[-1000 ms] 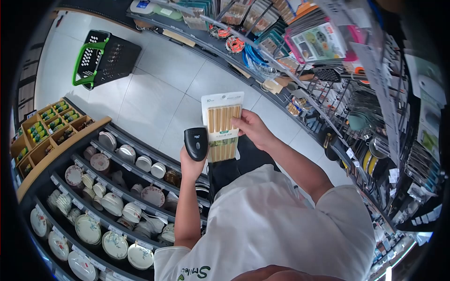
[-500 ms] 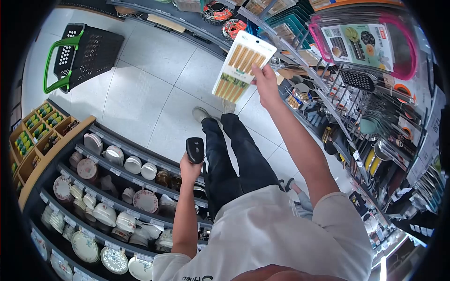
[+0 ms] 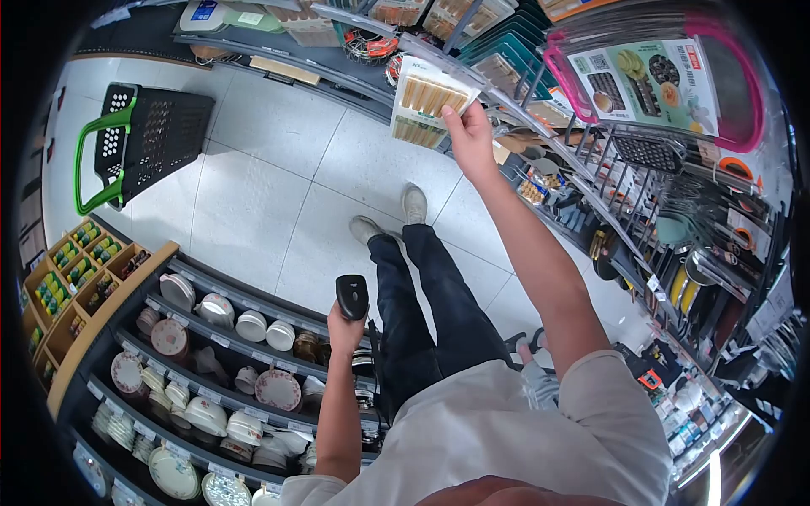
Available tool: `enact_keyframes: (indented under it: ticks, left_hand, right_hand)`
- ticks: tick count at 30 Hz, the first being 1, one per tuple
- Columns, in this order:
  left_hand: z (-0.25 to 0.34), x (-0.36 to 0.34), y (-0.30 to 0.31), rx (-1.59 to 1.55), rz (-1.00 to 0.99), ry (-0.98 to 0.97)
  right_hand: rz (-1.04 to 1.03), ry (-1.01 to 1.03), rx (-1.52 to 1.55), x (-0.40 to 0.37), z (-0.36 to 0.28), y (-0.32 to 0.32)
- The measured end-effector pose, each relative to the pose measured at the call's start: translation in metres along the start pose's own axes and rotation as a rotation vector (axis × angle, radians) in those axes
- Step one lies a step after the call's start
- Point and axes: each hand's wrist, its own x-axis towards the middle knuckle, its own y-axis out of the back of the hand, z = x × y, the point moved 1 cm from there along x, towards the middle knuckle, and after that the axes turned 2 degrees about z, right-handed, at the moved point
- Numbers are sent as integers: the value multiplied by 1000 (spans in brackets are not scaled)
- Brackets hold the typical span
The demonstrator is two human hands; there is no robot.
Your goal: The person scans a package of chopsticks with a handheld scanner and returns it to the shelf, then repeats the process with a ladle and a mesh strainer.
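Observation:
A white card pack of chopsticks is pinched at its right edge by my right hand, close to the shelf edge at the top. The pack faces up, with light wooden sticks showing on it. Low at centre-left, my left hand is wrapped round a black handheld scanner, whose head points away from me. Fingers of that hand are partly hidden under the scanner.
A black basket with green handles is on the tiled floor at the left. Shelves of bowls and plates line the lower left. Racks of kitchen tools rise at the right. Another person's foot shows behind me.
My right hand has moved the pack up towards the upper shelf, and the pack looks foreshortened now. My left hand still holds the scanner. The view has shifted slightly.

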Motion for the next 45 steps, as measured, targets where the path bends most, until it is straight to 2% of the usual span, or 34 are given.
enact_keyframes:
  ticks: [5,8,11,15,18,29,32,34,35,37,38,40,43,44,45]
  left_hand:
    - [5,8,2,69,-26,-16]
    - [10,9,-2,60,-35,4]
    - [12,10,-7,96,-38,-15]
    - [31,8,-12,73,-99,21]
    - [29,7,-18,93,-71,-62]
    - [21,6,-22,103,-99,-31]
    - [13,9,-24,93,-107,-32]
    - [11,10,-24,97,-104,-22]
    - [12,10,-25,119,-98,-15]
    - [10,10,-26,142,-89,-1]
    - [6,10,-27,124,-88,7]
    - [8,10,-27,110,-108,45]
    - [6,9,-28,77,-114,42]
    - [5,9,-27,56,-124,37]
    - [1,9,-28,50,-129,41]
  right_hand:
    - [-13,28,-11,0,-3,-1]
    - [67,45,52,5,-6,-5]
    - [85,23,109,10,-7,-5]
    - [73,-32,40,16,-15,-5]
    - [90,-30,41,21,-11,-7]
    - [132,-48,74,29,-6,-22]
    - [194,-45,65,43,6,-28]
    - [271,72,130,57,8,-35]
    - [262,66,135,64,8,-37]
    - [378,82,19,79,11,-36]
    - [373,75,18,87,12,-37]
    - [457,228,-44,101,11,-38]
    - [502,153,-48,117,9,-40]
    - [477,65,137,120,9,-43]
    - [475,64,129,123,13,-42]
